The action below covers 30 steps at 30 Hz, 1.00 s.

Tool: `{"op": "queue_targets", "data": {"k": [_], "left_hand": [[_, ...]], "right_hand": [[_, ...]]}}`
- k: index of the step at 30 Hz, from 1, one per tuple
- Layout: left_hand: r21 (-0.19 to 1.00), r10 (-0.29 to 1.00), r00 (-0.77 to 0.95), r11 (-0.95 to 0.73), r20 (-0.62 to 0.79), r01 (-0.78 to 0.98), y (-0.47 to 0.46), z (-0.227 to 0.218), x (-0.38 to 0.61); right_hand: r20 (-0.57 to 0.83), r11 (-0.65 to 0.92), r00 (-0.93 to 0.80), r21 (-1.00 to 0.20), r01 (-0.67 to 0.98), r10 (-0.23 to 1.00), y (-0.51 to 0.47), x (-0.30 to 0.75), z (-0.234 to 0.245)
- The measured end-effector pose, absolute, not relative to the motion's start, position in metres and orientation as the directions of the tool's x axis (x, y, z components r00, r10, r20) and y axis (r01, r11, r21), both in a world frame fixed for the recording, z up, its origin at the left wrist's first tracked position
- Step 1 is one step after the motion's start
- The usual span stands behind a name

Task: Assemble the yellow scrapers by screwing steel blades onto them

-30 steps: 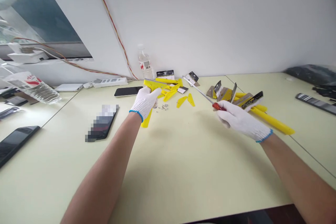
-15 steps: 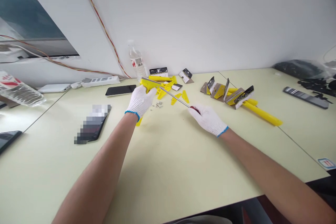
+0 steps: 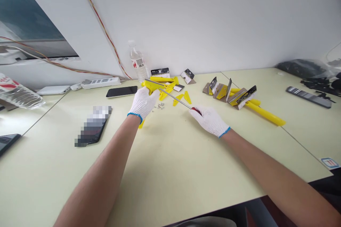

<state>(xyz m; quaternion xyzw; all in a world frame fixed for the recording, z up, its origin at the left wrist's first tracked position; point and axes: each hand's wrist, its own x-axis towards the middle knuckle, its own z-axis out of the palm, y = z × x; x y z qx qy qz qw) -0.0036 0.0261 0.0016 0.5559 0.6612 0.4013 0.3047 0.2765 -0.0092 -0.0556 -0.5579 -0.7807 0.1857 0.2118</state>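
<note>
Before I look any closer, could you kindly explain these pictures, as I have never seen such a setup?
No machine is in view: a person works with two gloved hands, seen from a camera worn on the head. The left hand holds a yellow tool. The right hand grips a red-handled screwdriver pointing towards it; whether they touch is hard to tell. On the table lie small metal pieces, flat yellow pieces, phones and, to the right, yellow items with card packaging. A bottle stands by the wall.
</note>
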Motion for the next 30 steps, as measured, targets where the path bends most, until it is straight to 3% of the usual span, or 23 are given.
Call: {"op": "queue_targets", "data": {"k": [4,6,8,10,13,15,16,19,20,21,23,25,26,28,30], "left_hand": [[0.791,0.971,-0.157,-0.049,0.181,0.61,0.029,-0.004,-0.005],[0.758,0.959,-0.126,-0.118,0.255,0.642,0.031,-0.006,-0.004],[0.723,0.946,-0.092,-0.172,0.31,0.669,0.032,-0.006,-0.003],[0.715,0.938,-0.06,-0.218,0.342,0.664,0.033,-0.006,-0.001],[0.698,0.916,-0.028,-0.286,0.401,0.656,0.033,-0.004,0.0],[0.679,0.907,-0.042,-0.281,0.418,0.678,0.033,-0.003,-0.001],[0.672,0.907,-0.053,-0.27,0.419,0.689,0.033,-0.003,-0.001],[0.663,0.908,-0.07,-0.247,0.413,0.707,0.034,-0.004,-0.003],[0.659,0.908,-0.073,-0.242,0.413,0.712,0.034,-0.004,-0.003],[0.653,0.908,-0.077,-0.236,0.413,0.72,0.034,-0.004,-0.003],[0.64,0.909,-0.085,-0.219,0.409,0.736,0.035,-0.005,-0.004],[0.638,0.914,-0.084,-0.208,0.396,0.741,0.035,-0.005,-0.003],[0.639,0.917,-0.081,-0.207,0.391,0.741,0.035,-0.005,-0.003],[0.635,0.917,-0.078,-0.209,0.392,0.744,0.035,-0.005,-0.003],[0.628,0.914,-0.085,-0.202,0.396,0.752,0.034,-0.005,-0.002]], "right_hand": [[0.126,0.308,-0.286,-0.532,0.789,0.95,-0.011,0.274,-0.054],[0.057,0.245,-0.261,-0.578,0.778,0.964,-0.012,0.276,-0.05],[-0.129,0.071,-0.23,-0.714,0.697,0.965,-0.013,0.282,-0.044],[-0.349,-0.171,-0.288,-0.85,0.499,0.892,-0.014,0.291,-0.037],[-0.453,-0.371,-0.376,-0.888,0.272,0.808,-0.014,0.298,-0.032],[-0.354,-0.261,-0.266,-0.908,0.327,0.897,-0.016,0.295,-0.035],[-0.236,-0.14,-0.19,-0.899,0.416,0.953,-0.018,0.291,-0.036],[0.196,0.206,-0.1,-0.658,0.724,0.975,-0.026,0.279,-0.038],[0.251,0.245,-0.112,-0.596,0.765,0.961,-0.029,0.277,-0.036],[0.221,0.238,-0.128,-0.604,0.761,0.967,-0.031,0.276,-0.033],[-0.063,0.085,-0.216,-0.785,0.613,0.974,-0.032,0.279,-0.027],[-0.359,-0.198,-0.411,-0.901,0.385,0.838,-0.03,0.285,-0.023],[-0.418,-0.293,-0.468,-0.902,0.318,0.779,-0.029,0.287,-0.023],[-0.374,-0.245,-0.379,-0.905,0.348,0.846,-0.027,0.287,-0.028],[-0.115,0.0,-0.162,-0.816,0.578,0.98,-0.027,0.282,-0.036]]}}
